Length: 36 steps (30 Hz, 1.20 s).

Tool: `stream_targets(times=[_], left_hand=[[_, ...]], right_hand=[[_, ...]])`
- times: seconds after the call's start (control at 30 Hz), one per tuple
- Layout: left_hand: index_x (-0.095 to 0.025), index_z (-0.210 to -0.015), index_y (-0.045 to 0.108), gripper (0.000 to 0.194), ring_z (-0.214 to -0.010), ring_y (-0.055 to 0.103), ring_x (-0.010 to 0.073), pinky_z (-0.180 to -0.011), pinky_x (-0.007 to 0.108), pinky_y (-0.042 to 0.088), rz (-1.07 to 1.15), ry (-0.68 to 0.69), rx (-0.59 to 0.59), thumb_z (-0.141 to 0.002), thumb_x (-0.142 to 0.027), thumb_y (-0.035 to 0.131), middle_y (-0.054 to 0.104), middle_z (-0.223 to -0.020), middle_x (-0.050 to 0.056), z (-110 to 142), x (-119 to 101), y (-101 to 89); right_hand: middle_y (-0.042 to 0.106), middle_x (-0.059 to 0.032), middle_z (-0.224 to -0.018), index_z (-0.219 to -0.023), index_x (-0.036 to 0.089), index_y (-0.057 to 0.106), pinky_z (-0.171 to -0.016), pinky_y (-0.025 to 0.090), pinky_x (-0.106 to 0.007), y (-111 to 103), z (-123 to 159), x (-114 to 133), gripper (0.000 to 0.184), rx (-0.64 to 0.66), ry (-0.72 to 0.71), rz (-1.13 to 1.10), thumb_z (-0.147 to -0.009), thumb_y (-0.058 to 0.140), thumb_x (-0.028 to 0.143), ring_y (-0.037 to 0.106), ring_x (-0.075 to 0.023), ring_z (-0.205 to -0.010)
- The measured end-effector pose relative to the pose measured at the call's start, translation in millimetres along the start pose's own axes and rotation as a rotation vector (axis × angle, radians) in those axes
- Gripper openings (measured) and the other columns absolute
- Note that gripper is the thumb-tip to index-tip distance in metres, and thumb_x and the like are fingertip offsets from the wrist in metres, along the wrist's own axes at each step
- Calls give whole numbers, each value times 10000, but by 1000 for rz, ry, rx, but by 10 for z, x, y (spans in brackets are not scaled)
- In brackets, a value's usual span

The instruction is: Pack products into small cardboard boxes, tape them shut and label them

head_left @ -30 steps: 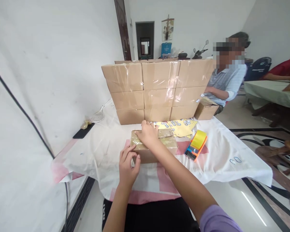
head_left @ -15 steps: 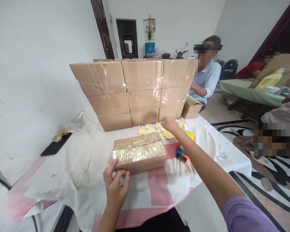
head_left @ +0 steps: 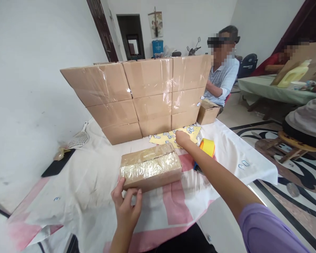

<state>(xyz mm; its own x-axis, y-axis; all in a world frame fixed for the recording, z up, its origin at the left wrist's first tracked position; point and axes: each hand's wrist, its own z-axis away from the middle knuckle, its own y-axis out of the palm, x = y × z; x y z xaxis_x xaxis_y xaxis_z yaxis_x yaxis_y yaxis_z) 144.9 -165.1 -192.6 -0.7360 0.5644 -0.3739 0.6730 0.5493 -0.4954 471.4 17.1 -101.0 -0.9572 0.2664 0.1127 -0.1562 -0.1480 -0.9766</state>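
A taped cardboard box point(head_left: 151, 167) lies on the cloth-covered table in front of me. At its front left corner, my left hand point(head_left: 127, 207) has bent fingertips and thumb pressed against it. My right hand point(head_left: 183, 138) is farther out, its fingers closed over yellow sheets point(head_left: 162, 138) dotted with small white, blue-edged pieces. Whatever those fingers may pinch is hidden. A tape dispenser with a yellow roll point(head_left: 207, 147) lies beside my right forearm, which partly covers it.
Behind the sheets stands a wall of stacked cardboard boxes point(head_left: 152, 82). Another box point(head_left: 208, 111) is at its right end. A white slotted scoop point(head_left: 79, 140) and a black flat object point(head_left: 58, 163) lie at left. A person point(head_left: 222, 70) sits beyond the stack.
The camera view has shifted slightly, showing more of the yellow tape roll. My right hand stays over the yellow sheets, and my left hand remains at the box corner.
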Motion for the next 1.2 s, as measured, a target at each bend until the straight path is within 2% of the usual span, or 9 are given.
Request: stream_targets(times=[0.17, 0.3, 0.43, 0.63, 0.87, 1.03, 1.2], left_hand=[[-209, -853, 660, 69, -1374, 458, 336, -1027, 491, 480, 5, -24, -14, -864, -152, 697, 378, -1561, 135, 19, -8, 22], [-202, -846, 655, 60, -1355, 471, 317, -996, 470, 490, 4, -56, -40, -877, -164, 689, 355, -1589, 138, 45, -42, 64], [-199, -813, 653, 79, -1358, 465, 327, -997, 483, 490, 0, -63, -44, -873, -157, 681, 328, -1613, 140, 66, -36, 92], [-209, -807, 684, 73, -1301, 509, 316, -987, 479, 502, -24, -29, -24, -864, -165, 691, 344, -1610, 128, 67, 21, 80], [-189, -789, 683, 86, -1335, 490, 309, -980, 433, 511, -8, -66, -63, -865, -151, 696, 321, -1632, 123, 73, -40, 112], [-191, -803, 692, 64, -1254, 546, 286, -936, 409, 534, -36, 7, -65, -856, -157, 706, 344, -1617, 127, 53, 5, 73], [-212, -834, 711, 44, -1091, 611, 255, -881, 412, 545, -6, 113, -106, -826, -181, 742, 393, -1600, 115, 54, 166, 73]], right_hand=[[628, -111, -1342, -1297, 178, 624, -995, 559, -479, -91, -23, -68, 343, 26, -15, 26, -1006, 641, 358, 643, -257, -1174], [580, -117, -1422, -1357, 186, 591, -1003, 558, -512, 1, -6, 21, 408, 118, -41, 47, -987, 672, 337, 627, -280, -1211], [600, -115, -1389, -1333, 179, 605, -989, 567, -499, 100, 9, 76, 383, 125, -42, 57, -991, 667, 339, 637, -271, -1191], [630, -109, -1329, -1340, 181, 595, -952, 585, -474, 154, -39, -50, 384, 100, -66, 19, -1004, 647, 359, 660, -254, -1135], [641, -102, -1299, -1317, 176, 606, -923, 596, -458, 217, -146, -89, 371, 146, -88, -72, -1000, 653, 363, 669, -244, -1099], [634, -105, -1320, -1310, 178, 613, -948, 585, -470, 270, -177, -95, 362, 132, -61, -118, -1002, 649, 363, 659, -252, -1132], [637, -106, -1317, -1326, 176, 603, -941, 589, -465, 298, -38, -71, 376, 61, 2, -147, -1003, 647, 363, 664, -249, -1123]])
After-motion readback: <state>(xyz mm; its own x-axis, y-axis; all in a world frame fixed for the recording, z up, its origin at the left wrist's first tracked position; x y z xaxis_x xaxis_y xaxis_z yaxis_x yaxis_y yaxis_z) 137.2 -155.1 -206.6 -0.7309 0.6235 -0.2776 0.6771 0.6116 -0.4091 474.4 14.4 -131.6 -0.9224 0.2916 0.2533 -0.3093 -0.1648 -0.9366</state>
